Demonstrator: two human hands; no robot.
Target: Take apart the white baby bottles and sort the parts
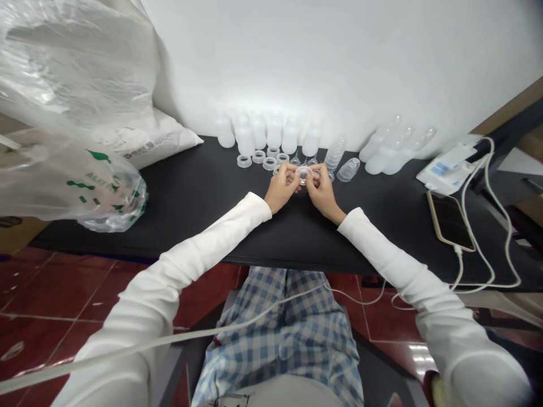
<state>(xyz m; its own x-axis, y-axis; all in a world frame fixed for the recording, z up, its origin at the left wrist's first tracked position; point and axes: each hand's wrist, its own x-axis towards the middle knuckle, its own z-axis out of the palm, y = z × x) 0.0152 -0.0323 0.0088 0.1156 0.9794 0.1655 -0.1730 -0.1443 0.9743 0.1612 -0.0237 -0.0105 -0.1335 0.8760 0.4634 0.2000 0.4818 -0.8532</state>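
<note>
Above the black table, my left hand (282,187) and my right hand (323,191) pinch a clear plastic collar ring (304,171) from its two sides. Whether a teat sits inside the ring is too small to tell. Several loose collar rings (270,163) lie just beyond my left hand. Behind them stands a row of frosted plastic bottles (274,131). Small clear teats (311,160) show partly behind my fingers. To the right of my right hand are a stack of clear caps (336,151) and a single tilted cap (349,169).
Several bottles with clear tops (392,150) lie leaning together at the right. Past them are a white box-like device (448,167), a phone (451,220) and white cables (487,186). Large plastic bags (85,107) fill the left. A white wall (322,62) rises behind the table (203,209).
</note>
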